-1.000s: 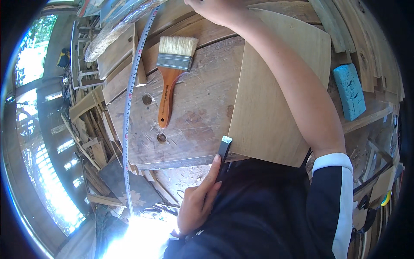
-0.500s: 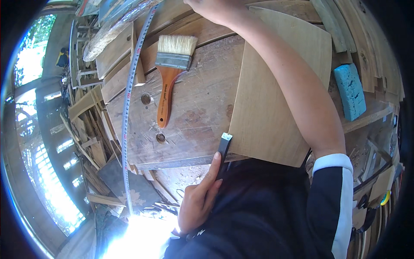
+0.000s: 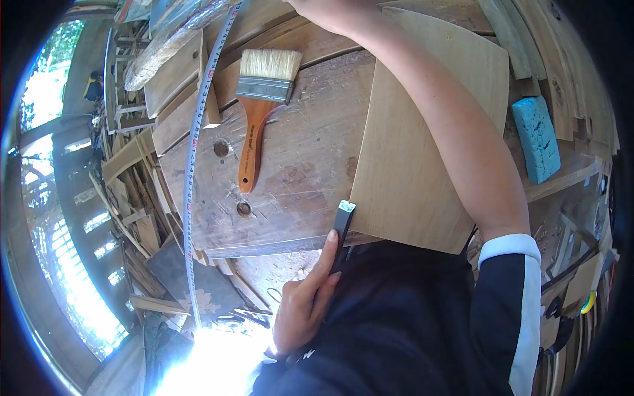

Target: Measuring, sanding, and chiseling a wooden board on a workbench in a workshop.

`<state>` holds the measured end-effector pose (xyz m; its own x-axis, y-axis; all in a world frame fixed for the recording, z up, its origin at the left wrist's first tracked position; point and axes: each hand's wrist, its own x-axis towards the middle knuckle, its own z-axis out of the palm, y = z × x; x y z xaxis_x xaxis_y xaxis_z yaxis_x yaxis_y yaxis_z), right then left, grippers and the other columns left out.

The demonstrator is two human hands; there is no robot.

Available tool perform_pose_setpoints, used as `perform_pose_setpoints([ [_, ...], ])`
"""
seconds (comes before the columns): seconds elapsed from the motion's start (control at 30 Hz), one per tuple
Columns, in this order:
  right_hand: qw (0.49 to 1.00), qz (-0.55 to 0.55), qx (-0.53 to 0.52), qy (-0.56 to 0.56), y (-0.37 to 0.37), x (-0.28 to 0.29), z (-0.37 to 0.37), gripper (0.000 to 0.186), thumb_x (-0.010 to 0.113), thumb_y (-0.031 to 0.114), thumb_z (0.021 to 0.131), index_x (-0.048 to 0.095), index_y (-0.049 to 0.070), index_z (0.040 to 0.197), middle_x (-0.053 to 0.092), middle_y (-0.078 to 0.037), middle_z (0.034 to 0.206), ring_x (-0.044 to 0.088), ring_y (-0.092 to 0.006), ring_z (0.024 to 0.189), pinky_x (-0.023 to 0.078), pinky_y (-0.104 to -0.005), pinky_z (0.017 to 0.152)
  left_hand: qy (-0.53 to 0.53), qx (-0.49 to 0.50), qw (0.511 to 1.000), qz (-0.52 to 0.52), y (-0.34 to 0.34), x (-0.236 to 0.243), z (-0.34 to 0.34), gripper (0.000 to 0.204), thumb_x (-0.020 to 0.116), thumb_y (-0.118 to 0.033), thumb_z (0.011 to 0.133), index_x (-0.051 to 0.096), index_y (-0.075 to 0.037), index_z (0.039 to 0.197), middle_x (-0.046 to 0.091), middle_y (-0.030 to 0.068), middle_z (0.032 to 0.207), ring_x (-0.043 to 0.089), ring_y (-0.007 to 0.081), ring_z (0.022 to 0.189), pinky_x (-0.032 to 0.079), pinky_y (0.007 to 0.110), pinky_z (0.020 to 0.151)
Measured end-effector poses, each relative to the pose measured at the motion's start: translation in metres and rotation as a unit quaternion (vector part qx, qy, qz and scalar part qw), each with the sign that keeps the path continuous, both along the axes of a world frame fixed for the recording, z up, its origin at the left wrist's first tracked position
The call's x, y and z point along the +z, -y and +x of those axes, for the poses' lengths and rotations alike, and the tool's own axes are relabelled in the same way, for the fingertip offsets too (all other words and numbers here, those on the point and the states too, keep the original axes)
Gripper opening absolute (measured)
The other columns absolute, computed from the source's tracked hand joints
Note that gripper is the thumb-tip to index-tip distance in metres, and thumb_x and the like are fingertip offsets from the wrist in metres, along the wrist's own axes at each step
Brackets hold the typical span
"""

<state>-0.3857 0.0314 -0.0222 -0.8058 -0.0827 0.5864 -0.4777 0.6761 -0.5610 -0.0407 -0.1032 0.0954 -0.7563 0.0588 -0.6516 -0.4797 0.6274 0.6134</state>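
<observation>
My left hand [image 3: 305, 305] is at the front edge of the workbench, closed around a dark flat bar [image 3: 343, 231] with a shiny pale end. Its index finger lies along the bar, and the pale end meets the near left corner of a light wooden board [image 3: 403, 152]. Over that board stretches my right arm. My right hand [image 3: 333, 12] is at the top rim of the view, its fingers cut off or hidden. A wide paintbrush [image 3: 256, 142] with pale bristles and an orange-brown wooden handle rests on the bench to the left of the board.
An extended tape measure [image 3: 196, 138] runs along the bench's left side. A blue block [image 3: 535, 140] sits right of the board. Wood offcuts [image 3: 140, 198] are piled at the left, and planks [image 3: 561, 66] stand at the far right. Strong glare covers the lower left.
The paintbrush and tape measure appear slightly farther left and up, as the view shifts a little. Both hands keep nearly the same pose.
</observation>
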Motion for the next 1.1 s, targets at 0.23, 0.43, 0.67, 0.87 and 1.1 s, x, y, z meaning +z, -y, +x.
perform_pose_setpoints([
  [0.23, 0.997, 0.008, 0.027, 0.075, -0.005, 0.017, 0.004, 0.025, 0.064, 0.028, 0.096, 0.074, 0.005, 0.092, 0.072, -0.016, 0.079, 0.070, -0.0345, 0.080, 0.052, -0.0479, 0.079, -0.029, -0.007, 0.999, 0.021, 0.005, -0.006, -0.004, 0.060, 0.057, -0.003, 0.099, 0.039, -0.015, 0.155, 0.060, 0.0265, 0.070, 0.064, 0.0436, 0.064, 0.049, 0.032, 0.061],
  [0.43, 0.994, -0.001, 0.050, 0.093, -0.004, 0.022, 0.005, 0.028, 0.065, 0.028, 0.096, 0.073, 0.002, 0.091, 0.072, -0.018, 0.077, 0.072, -0.0337, 0.071, 0.055, -0.0450, 0.066, -0.042, -0.017, 0.998, 0.035, 0.008, -0.008, -0.004, 0.061, 0.058, -0.001, 0.098, 0.040, -0.013, 0.155, 0.056, 0.0225, 0.063, 0.061, 0.0365, 0.056, 0.046, 0.030, 0.059],
  [0.67, 0.995, -0.019, 0.041, 0.086, -0.001, 0.014, 0.004, 0.029, 0.066, 0.029, 0.096, 0.072, 0.001, 0.091, 0.071, -0.017, 0.073, 0.072, -0.0332, 0.071, 0.055, -0.0452, 0.065, -0.054, -0.012, 0.998, 0.034, 0.005, -0.012, -0.002, 0.062, 0.058, -0.001, 0.098, 0.039, -0.013, 0.155, 0.056, 0.0226, 0.064, 0.061, 0.0367, 0.056, 0.046, 0.030, 0.059],
  [0.87, 0.994, -0.019, 0.054, 0.096, -0.001, 0.020, 0.006, 0.029, 0.065, 0.029, 0.096, 0.072, 0.001, 0.090, 0.071, -0.018, 0.073, 0.071, -0.0345, 0.071, 0.055, -0.0458, 0.067, -0.074, -0.015, 0.997, 0.019, 0.000, -0.017, -0.014, 0.061, 0.058, -0.002, 0.098, 0.038, -0.013, 0.156, 0.059, 0.0245, 0.068, 0.063, 0.0398, 0.059, 0.046, 0.029, 0.059],
  [1.1, 0.997, -0.001, 0.037, 0.061, -0.007, 0.021, 0.004, 0.027, 0.065, 0.027, 0.095, 0.072, 0.002, 0.088, 0.070, -0.018, 0.072, 0.070, -0.0364, 0.072, 0.054, -0.0479, 0.074, -0.022, -0.028, 0.999, 0.029, 0.006, -0.009, -0.019, 0.062, 0.058, -0.001, 0.098, 0.039, -0.013, 0.155, 0.064, 0.0260, 0.075, 0.064, 0.0415, 0.063, 0.050, 0.032, 0.062],
])
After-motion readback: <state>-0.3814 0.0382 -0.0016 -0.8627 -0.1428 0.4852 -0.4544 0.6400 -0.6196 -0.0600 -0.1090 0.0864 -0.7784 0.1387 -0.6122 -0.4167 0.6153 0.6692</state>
